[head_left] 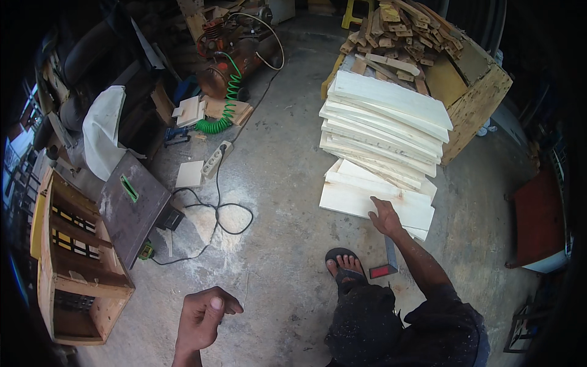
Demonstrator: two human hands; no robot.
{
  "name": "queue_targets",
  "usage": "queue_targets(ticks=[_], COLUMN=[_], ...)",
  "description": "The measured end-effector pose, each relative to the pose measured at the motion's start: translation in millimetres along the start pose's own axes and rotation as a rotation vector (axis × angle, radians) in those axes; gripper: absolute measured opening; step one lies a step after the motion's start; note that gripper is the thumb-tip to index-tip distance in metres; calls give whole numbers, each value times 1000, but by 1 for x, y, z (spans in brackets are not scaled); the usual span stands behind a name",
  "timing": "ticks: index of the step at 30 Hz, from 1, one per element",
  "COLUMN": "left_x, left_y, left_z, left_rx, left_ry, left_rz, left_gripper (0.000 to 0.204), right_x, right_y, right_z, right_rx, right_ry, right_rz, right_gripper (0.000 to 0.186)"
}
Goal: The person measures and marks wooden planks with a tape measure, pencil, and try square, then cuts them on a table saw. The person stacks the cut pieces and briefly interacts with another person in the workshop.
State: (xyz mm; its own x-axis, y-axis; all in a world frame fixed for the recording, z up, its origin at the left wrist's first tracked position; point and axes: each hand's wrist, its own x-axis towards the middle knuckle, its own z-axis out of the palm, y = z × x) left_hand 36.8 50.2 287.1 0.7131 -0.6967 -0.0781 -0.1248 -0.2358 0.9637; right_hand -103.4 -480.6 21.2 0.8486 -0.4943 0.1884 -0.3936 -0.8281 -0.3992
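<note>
My right hand [385, 217] reaches over the lowest, nearest pale wooden board [367, 196], fingers stretched and apart. Its fingertips are at the board's surface; whether they press on it I cannot tell. Behind that board rises a leaning stack of similar boards [385, 125]. Below my right forearm a try square [383, 271] with a red-marked handle lies on the floor, its blade partly hidden by the arm. My left hand [205, 315] hangs over the concrete at the lower left, fingers curled together with the thumb on top; nothing shows in it.
To the left, a table saw [131, 205] stands by a wooden frame [85, 278]. A black cable [218, 205] runs from a power strip [215, 160] across sawdust. Farther back are a green coiled hose [229, 110] and a compressor [235, 64]. Scrap wood [406, 30] fills the back right.
</note>
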Motion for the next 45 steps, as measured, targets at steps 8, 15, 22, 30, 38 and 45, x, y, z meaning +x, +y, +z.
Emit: queue_targets(ticks=[8,15,22,30,38,45], left_x=[16,-146,-92,-138,-140,-126], left_y=[51,-230,-241,-231,-220,-202], left_z=[2,29,1,-62,-78,-25], left_rx=[481,889,866,984,950,726], left_ry=[375,0,228,-48,139,193], left_rz=[-292,-707,-784,-782,-771,-785], left_gripper=[49,38,36,31,28,25], right_x=[169,296,450,581,598,563], right_y=[-38,-90,17,115,107,92], right_z=[-54,-189,-382,-466,-451,-462], right_rx=[41,94,-103,-509,-325,-316], right_ry=[-415,-149,482,741,762,689], right_rz=[-31,-370,-169,166,277,274], right_gripper=[37,30,45,57,51,48])
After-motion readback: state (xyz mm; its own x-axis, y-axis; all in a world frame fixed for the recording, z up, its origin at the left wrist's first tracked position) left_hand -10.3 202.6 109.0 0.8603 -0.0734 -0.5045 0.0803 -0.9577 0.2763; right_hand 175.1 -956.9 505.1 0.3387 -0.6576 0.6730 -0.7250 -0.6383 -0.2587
